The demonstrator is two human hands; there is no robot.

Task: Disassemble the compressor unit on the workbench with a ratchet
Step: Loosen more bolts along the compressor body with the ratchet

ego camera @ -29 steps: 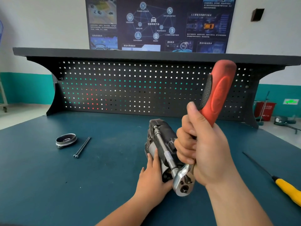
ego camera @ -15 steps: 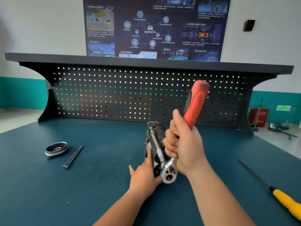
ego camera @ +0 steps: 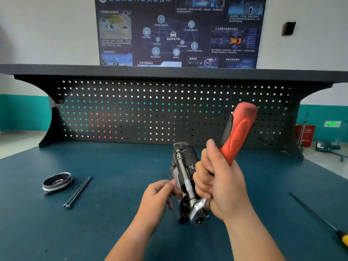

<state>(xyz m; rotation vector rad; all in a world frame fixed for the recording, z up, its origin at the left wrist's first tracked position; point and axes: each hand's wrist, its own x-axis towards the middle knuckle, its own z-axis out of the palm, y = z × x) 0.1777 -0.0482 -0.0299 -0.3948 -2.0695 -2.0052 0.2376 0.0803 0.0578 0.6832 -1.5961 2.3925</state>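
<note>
Compressor (ego camera: pixel 186 157) on worktop (ego camera: pixel 113 232). Right hand (ego camera: pixel 220 185) clamped on ratchet (ego camera: pixel 238 132), against compressor's right side. Left hand (ego camera: pixel 158 194) just left of compressor, fingers curled; grasp unclear. Bolts (ego camera: pixel 78 192) well left.

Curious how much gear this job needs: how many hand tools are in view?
2. A red-handled ratchet gripped in the right hand over the compressor unit; a yellow-handled screwdriver lying on the bench at far right. Others may lie outside the view.
</note>
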